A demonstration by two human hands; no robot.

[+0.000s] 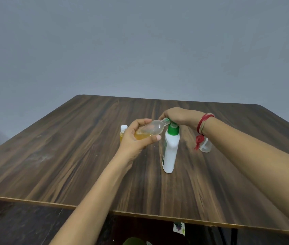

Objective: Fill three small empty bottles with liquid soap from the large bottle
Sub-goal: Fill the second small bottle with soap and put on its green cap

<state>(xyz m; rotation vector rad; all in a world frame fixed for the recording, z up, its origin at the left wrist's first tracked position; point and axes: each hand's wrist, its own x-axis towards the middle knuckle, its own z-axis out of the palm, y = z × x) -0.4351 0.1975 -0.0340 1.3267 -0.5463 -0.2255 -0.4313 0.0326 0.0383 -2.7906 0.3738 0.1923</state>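
We cannot see most of the green pump [172, 130] on the large bottle [170, 152]: the right hand [179, 116] arches over it, fingers curled down around the pump head, their tips hidden. The nozzle meets the mouth of the held small bottle [153, 129], but the join is blurred.

A capped small bottle [123, 129] with amber fill stands at nine o'clock of the large bottle, largely hidden behind the left hand [136, 138]. At three o'clock an empty small bottle [206, 146] stands on the table [69, 156], its top hidden by the right wrist and a red thread [203, 121]; we cannot tell whether it is capped.

The left hand holds its bottle tilted nearly flat, neck toward two o'clock, fingers wrapped over the body and thumb beneath; amber liquid pools at the base end. The large bottle stands upright near the table's centre. Both forearms reach in from six o'clock.
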